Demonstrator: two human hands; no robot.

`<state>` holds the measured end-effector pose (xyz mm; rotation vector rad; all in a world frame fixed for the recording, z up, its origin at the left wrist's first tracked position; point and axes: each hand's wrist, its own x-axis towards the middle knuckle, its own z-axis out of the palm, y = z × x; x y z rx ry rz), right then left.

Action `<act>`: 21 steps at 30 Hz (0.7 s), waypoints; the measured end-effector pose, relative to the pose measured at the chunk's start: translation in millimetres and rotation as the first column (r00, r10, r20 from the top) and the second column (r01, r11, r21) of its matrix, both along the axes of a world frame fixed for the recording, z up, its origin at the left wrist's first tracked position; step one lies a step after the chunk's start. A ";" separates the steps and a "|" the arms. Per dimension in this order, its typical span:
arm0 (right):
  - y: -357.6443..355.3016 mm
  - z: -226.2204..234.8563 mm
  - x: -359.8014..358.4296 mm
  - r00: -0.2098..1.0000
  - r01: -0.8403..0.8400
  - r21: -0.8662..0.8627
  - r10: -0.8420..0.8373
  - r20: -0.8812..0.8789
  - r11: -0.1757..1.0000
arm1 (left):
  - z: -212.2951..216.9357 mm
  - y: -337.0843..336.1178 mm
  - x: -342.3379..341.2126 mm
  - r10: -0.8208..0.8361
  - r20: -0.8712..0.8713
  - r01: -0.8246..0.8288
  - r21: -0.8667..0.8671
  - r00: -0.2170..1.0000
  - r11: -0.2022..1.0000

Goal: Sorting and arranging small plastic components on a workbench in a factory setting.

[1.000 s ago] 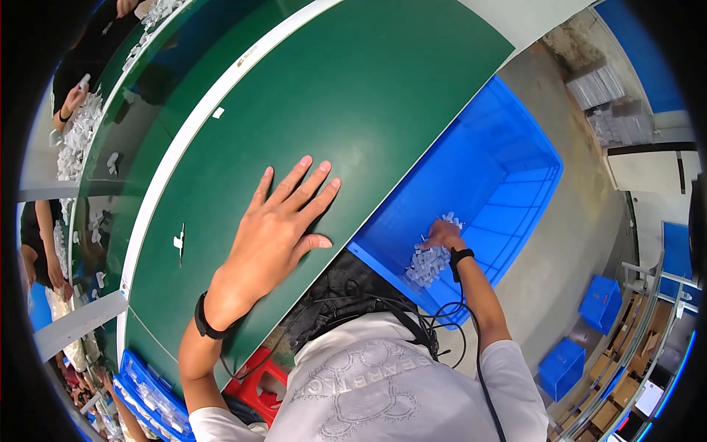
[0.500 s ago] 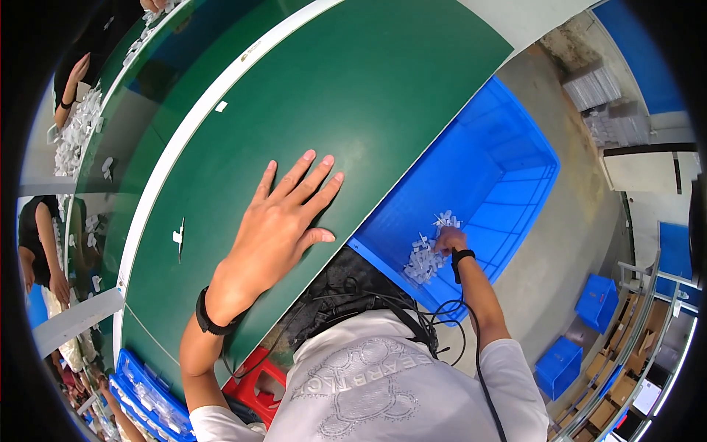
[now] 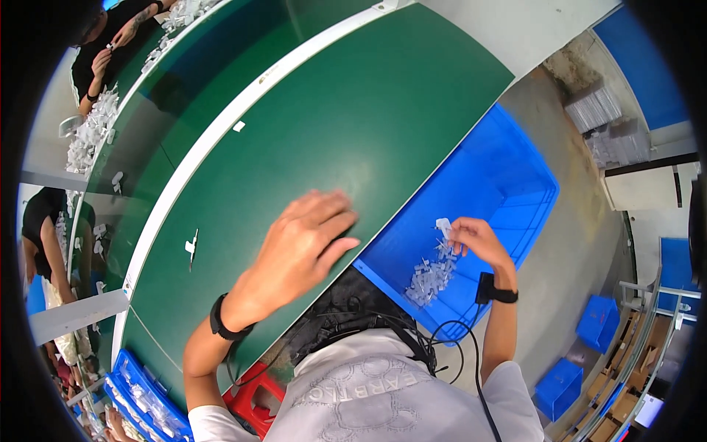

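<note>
My left hand (image 3: 298, 243) hovers at or just over the green tabletop (image 3: 346, 103), fingers bent but apart, with nothing in it; motion blurs the fingertips. My right hand (image 3: 475, 239) is over the blue bin (image 3: 471, 173) beside the table. Between its thumb and fingers it pinches a small white plastic piece (image 3: 442, 225). Below that hand, a heap of similar translucent white plastic pieces (image 3: 429, 281) lies in the near end of the bin. A thin dark tool with a white piece at it (image 3: 192, 249) rests on the tabletop to the left of my left hand.
A small white scrap (image 3: 238, 126) lies near the table's white rail (image 3: 199, 151). Beyond the rail, co-workers sit by white pieces (image 3: 92, 136). A red stool (image 3: 254, 394) stands below the table edge. Blue crates (image 3: 560, 387) sit on the floor at right. Black cables (image 3: 479, 368) hang by my right arm.
My right hand has risen from the heap, now pinching a white plastic piece. My left hand has bent its spread fingers and shifted slightly right and nearer. The view has shifted a little.
</note>
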<state>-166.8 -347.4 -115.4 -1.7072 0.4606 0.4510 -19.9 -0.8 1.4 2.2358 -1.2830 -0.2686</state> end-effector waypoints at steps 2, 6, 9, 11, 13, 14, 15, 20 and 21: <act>20.0 56.0 4.8 0.997 -0.038 0.101 0.030 0.077 0.994 | 2.3 -15.5 -4.5 -0.022 -0.255 -0.057 -0.299 0.967 0.953; 61.6 98.8 13.6 0.967 -0.146 0.366 0.054 0.249 0.919 | 11.8 -39.4 -16.2 -0.095 -0.360 -0.065 -0.408 0.928 0.911; 78.3 105.0 22.2 0.942 -0.262 0.420 0.134 0.309 0.869 | 13.9 -43.4 -19.4 -0.160 -0.534 -0.036 -0.339 0.830 0.940; 86.9 104.6 24.0 0.942 -0.258 0.435 0.124 0.311 0.863 | 14.2 -37.5 -19.9 -0.179 -0.674 -0.048 -0.304 0.717 0.951; 92.1 107.5 22.3 0.945 -0.249 0.448 0.113 0.308 0.859 | 18.1 -31.2 -17.2 -0.147 -0.689 -0.092 -0.298 0.710 0.950; 91.7 110.9 19.9 0.958 -0.187 0.433 0.067 0.277 0.882 | 19.6 -26.2 -15.0 -0.135 -0.708 -0.122 -0.300 0.693 0.946; 88.0 111.7 17.5 0.969 -0.115 0.411 0.012 0.246 0.904 | 21.2 -20.7 -7.9 -0.121 -0.704 -0.132 -0.294 0.700 0.947; 31.0 29.5 3.5 0.958 0.187 0.069 -0.197 0.207 0.980 | 17.7 31.9 98.9 0.312 -0.598 -0.613 -0.402 0.739 0.680; 12.7 -8.4 -4.5 0.948 0.278 -0.036 -0.268 0.175 0.960 | 7.7 51.4 131.6 0.417 -0.521 -0.657 -0.461 0.745 0.597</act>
